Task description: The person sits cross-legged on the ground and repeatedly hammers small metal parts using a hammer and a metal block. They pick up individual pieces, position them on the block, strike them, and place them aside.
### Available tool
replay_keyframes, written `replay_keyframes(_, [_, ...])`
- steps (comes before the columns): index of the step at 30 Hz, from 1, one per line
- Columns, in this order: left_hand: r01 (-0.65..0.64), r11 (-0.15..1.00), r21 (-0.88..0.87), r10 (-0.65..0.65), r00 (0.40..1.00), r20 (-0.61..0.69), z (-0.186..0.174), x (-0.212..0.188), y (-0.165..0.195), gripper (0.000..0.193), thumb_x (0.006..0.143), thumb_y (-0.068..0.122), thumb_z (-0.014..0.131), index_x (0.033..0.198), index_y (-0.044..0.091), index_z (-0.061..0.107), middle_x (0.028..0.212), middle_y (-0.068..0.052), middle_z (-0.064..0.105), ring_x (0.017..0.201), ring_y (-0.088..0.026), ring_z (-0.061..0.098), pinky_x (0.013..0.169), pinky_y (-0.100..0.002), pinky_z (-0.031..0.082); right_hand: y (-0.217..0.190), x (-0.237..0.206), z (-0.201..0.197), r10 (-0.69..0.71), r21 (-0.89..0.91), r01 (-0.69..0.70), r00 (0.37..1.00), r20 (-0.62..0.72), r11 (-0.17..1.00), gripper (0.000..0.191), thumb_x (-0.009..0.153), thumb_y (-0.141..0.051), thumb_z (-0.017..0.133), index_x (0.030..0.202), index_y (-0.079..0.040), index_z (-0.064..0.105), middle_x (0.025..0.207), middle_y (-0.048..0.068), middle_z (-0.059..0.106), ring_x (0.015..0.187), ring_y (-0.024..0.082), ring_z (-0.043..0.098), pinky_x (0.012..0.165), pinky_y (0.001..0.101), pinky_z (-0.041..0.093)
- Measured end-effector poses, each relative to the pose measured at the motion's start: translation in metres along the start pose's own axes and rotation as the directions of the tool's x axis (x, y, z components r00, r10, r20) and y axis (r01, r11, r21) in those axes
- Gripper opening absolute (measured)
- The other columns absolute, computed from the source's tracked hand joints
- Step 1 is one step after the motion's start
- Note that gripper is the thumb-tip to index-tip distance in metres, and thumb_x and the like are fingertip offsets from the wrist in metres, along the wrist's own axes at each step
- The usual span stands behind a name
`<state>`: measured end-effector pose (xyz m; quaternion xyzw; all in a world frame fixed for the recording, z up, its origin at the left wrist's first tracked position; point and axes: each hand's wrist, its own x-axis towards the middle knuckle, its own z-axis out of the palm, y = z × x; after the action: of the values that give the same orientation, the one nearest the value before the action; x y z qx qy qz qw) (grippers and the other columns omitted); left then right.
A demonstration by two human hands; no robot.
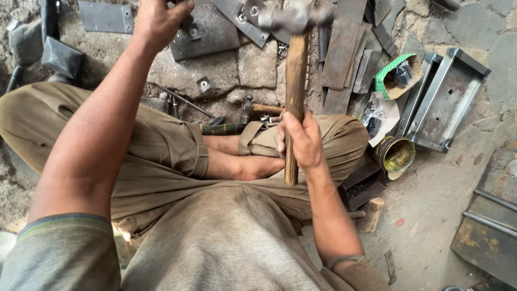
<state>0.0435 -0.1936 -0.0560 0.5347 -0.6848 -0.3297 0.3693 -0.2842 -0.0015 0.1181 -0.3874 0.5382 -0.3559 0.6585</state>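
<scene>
Wooden-handled hammer with grey steel head (295,81) raised upright over stone floor, head near top of view; right hand (302,141) clenched round lower handle. Left hand (159,21) reaching up, fingers closed on flat grey metal plate (207,35) with bolt holes. Person cross-legged in khaki trousers (161,161). Round yellow tin (397,154), grey metal channel tray (444,102) right of knee

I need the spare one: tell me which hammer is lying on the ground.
The small wooden-handled hammer lying beyond the crossed legs; the other, larger wooden-handled hammer is raised, gripped in the right hand.
</scene>
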Motion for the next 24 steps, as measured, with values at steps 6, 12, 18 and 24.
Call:
replay_keyframes(6, [0.241, 0.968, -0.071, -0.219, 0.947, 0.234, 0.010, 0.022, 0.018, 0.024, 0.110, 0.025, 0.065, 0.115, 0.001, 0.066, 0.107, -0.016, 0.073, 0.090, -0.021, 0.074, 0.079, -0.036, 0.064, 0.027, -0.015, 0.002, 0.152, 0.090, -0.141, 0.981, -0.124, 0.986, 0.026, 0.104, -0.030, 0.058, 0.114, -0.006, 0.054, 0.075, 0.003, 0.058, 0.054, 0.011, 0.056, 0.046, 0.0241, 0.049])
replay_keyframes(12, [0.318, 0.929, -0.186, -0.270, 0.931, 0.245, 0.014, 0.022, 0.023, 0.021, 0.113, 0.020, 0.064, 0.121, 0.001, 0.062, 0.110, -0.016, 0.071, 0.090, -0.020, 0.074, 0.077, -0.033, 0.064, 0.038, -0.021, 0.006, 0.155, 0.110, -0.141, 0.980, -0.125, 0.984, 0.025, 0.105, -0.030, 0.058, 0.112, -0.006, 0.054, 0.074, 0.004, 0.059, 0.053, 0.011, 0.057, 0.046, 0.0236, 0.047])
replay_keyframes(18, [0.290, 0.806, -0.515, -0.327, 0.945, 0.021, 0.003, -0.016, 0.006, 0.024, 0.111, 0.010, 0.067, 0.127, -0.004, 0.055, 0.114, -0.019, 0.068, 0.095, -0.020, 0.077, 0.083, -0.034, 0.069, 0.039, -0.018, 0.004, 0.162, 0.119, -0.148, 0.980, -0.117, 0.982, 0.025, 0.106, -0.030, 0.058, 0.111, -0.006, 0.054, 0.074, 0.004, 0.058, 0.053, 0.011, 0.057, 0.046, 0.0242, 0.047])
replay_keyframes(24, [0.222, 0.891, -0.397, -0.263, 0.963, -0.050, 0.006, -0.014, 0.007, 0.027, 0.110, 0.008, 0.068, 0.132, -0.001, 0.055, 0.117, -0.016, 0.073, 0.093, -0.018, 0.077, 0.078, -0.032, 0.070, 0.036, -0.015, 0.006, 0.173, 0.107, -0.161, 0.977, -0.121, 0.981, 0.026, 0.104, -0.032, 0.058, 0.112, -0.007, 0.055, 0.073, 0.003, 0.058, 0.051, 0.010, 0.055, 0.044, 0.0233, 0.047])
